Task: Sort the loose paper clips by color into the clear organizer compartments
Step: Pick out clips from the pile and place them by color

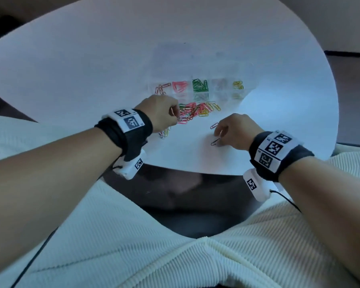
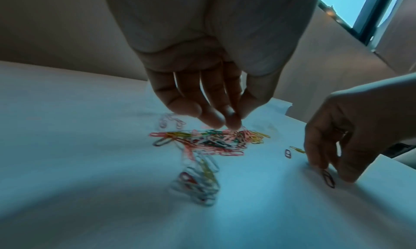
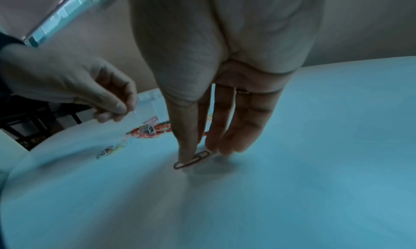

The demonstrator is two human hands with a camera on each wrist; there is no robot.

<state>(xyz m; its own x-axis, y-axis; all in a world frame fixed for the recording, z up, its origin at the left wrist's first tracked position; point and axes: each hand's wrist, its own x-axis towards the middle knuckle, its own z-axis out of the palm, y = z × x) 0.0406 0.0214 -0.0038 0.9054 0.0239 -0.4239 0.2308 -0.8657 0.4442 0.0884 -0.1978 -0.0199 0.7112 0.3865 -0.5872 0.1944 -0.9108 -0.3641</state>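
While your right hand (image 3: 216, 110) pins a dark wire paper clip (image 3: 191, 161) flat beside the mixed-colour clip pile (image 1: 192, 112), it could skid away. Your left hand (image 1: 159, 115) pinches a pink clip (image 1: 172, 111) above that pile; loosen and it drops back.

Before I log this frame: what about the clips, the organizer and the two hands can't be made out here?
- Left hand: head view shows only its back; the left wrist view is blurred, so a held clip is uncertain.
- Organizer: its clear walls fade into the white table.
- Faint compartment: clip color unreadable.
- Clip under the right hand: dim light obscures its color.
- Pile: motion blur prevents counting.
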